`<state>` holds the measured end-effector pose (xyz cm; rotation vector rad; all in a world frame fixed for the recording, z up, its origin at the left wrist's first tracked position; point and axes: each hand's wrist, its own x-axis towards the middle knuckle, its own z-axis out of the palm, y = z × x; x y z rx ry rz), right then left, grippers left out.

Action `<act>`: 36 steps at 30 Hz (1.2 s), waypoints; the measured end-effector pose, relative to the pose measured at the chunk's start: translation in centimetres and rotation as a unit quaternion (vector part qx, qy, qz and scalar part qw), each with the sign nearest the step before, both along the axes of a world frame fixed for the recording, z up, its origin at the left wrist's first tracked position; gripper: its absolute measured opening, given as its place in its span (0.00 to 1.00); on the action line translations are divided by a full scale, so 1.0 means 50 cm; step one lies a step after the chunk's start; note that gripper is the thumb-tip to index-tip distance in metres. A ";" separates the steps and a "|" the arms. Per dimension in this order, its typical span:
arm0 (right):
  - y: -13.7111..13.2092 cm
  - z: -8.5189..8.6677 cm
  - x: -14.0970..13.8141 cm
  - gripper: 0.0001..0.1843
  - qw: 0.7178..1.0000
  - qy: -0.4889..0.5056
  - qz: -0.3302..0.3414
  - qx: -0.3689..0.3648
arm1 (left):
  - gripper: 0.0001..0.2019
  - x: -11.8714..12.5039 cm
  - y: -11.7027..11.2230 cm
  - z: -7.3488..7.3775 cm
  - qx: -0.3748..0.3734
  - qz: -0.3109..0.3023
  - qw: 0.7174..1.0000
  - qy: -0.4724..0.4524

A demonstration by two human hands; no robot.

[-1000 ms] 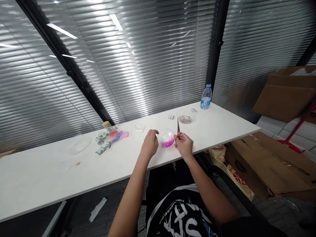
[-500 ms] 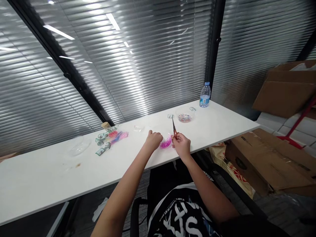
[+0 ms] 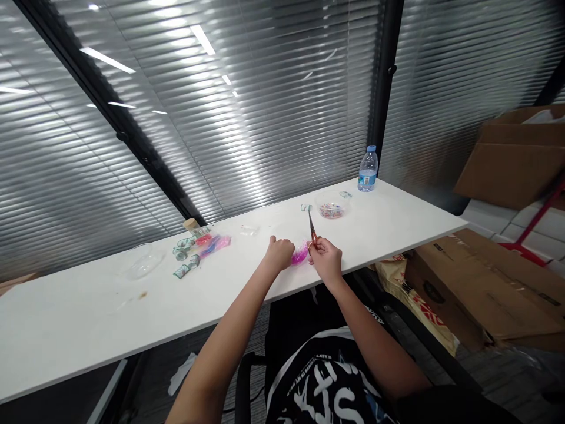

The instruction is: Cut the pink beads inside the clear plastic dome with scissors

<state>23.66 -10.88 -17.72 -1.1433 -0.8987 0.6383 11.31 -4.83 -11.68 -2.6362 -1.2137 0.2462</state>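
My right hand [image 3: 325,257] grips a pair of scissors [image 3: 312,231] by the orange handles, the dark blades pointing away from me. Just left of it a clear plastic packet with bright pink contents [image 3: 300,254] is at the front of the table, between my two hands. My left hand [image 3: 279,254] is closed at the packet's left edge. Its fingertips are curled out of sight, so what they hold is hidden. Beyond the scissor tips lies a small green-and-white wrapper [image 3: 306,207]. To its right stands a clear bowl [image 3: 332,210] with multicoloured beads in it.
A water bottle [image 3: 368,169] stands at the back right of the white table [image 3: 229,288]. Several coloured packets [image 3: 214,244] and small wrapped rolls [image 3: 182,271] lie to the left, near a clear plastic bowl [image 3: 143,265]. Cardboard boxes [image 3: 489,288] are on the floor at right.
My left hand has moved slightly right, up against the pink packet, and covers its left edge. The right hand keeps the scissors almost in the same place.
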 end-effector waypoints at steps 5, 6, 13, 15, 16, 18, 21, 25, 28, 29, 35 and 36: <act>0.000 -0.002 0.001 0.17 1.000 -0.004 0.002 -0.005 | 0.12 0.002 0.001 -0.007 0.003 0.005 1.000 0.010; 0.000 -0.002 0.001 0.17 1.000 -0.002 0.001 -0.003 | 0.12 0.003 0.001 -0.008 0.003 0.005 1.000 0.010; -0.002 -0.005 0.002 0.16 1.000 0.010 -0.004 -0.001 | 0.13 0.009 0.001 -0.012 0.011 0.020 1.000 0.014; -0.003 -0.005 0.002 0.16 1.000 0.011 -0.002 -0.003 | 0.13 0.012 0.002 -0.014 0.012 0.029 0.999 0.014; -0.003 -0.005 0.002 0.16 1.000 0.012 -0.001 -0.004 | 0.13 0.013 0.002 -0.014 0.013 0.034 0.999 0.013; -0.004 -0.005 0.002 0.16 1.000 0.011 0.001 -0.007 | 0.12 0.015 0.002 -0.016 0.015 0.045 0.999 0.011; -0.004 -0.007 0.001 0.16 1.000 0.006 0.001 -0.007 | 0.12 0.019 -0.001 -0.015 0.017 0.062 0.998 0.008; -0.004 -0.007 0.000 0.15 1.000 0.004 0.002 0.000 | 0.13 0.026 -0.006 -0.011 0.016 0.073 0.997 0.004; -0.005 -0.005 0.000 0.14 1.000 0.004 0.002 -0.002 | 0.12 0.029 -0.007 -0.010 0.014 0.071 0.997 -0.001; -0.005 -0.004 -0.001 0.14 1.000 0.004 0.001 -0.003 | 0.12 0.029 -0.007 -0.010 0.012 0.070 0.997 -0.003; -0.008 -0.003 0.002 0.14 1.000 0.017 0.001 -0.006 | 0.12 0.021 -0.006 -0.008 0.002 0.062 0.998 -0.022; -0.008 -0.003 0.003 0.14 1.000 0.018 0.001 -0.005 | 0.12 0.019 -0.007 -0.005 0.001 0.061 0.998 -0.029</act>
